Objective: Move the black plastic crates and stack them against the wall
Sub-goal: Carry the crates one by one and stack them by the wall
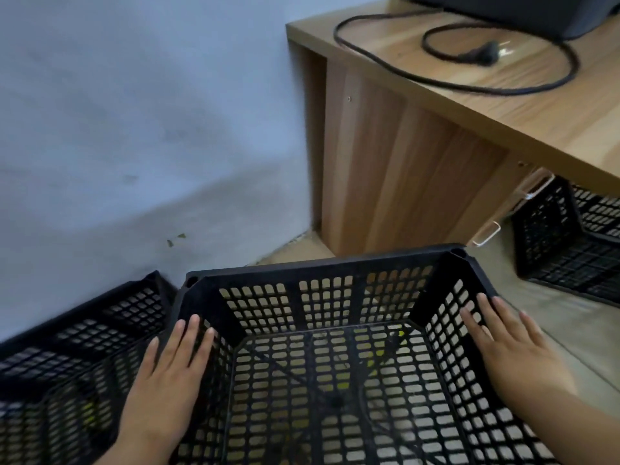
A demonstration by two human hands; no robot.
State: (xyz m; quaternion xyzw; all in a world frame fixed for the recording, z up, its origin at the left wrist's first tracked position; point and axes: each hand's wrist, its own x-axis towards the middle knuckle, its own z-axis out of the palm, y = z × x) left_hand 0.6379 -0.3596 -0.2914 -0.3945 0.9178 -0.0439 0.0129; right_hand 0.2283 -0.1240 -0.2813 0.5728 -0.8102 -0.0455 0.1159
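Observation:
An empty black perforated plastic crate (pixel 322 290) fills the lower middle of the view, its far rim close to the pale wall (pixel 134 129). My left hand (pixel 167 374) lies flat with straight fingers over its left rim and wall. On the right wall, my right hand (pixel 506 344) presses flat the same way. A second black crate (pixel 67 347) stands against the wall at the lower left, touching the first. Under the desk at the right sits a third black crate (pixel 567 243).
A wooden desk (pixel 419 169) stands at the right against the wall, with a black cable (pixel 453 48) coiled on top and a dark device at the top edge. Beige floor shows between the crates and the desk.

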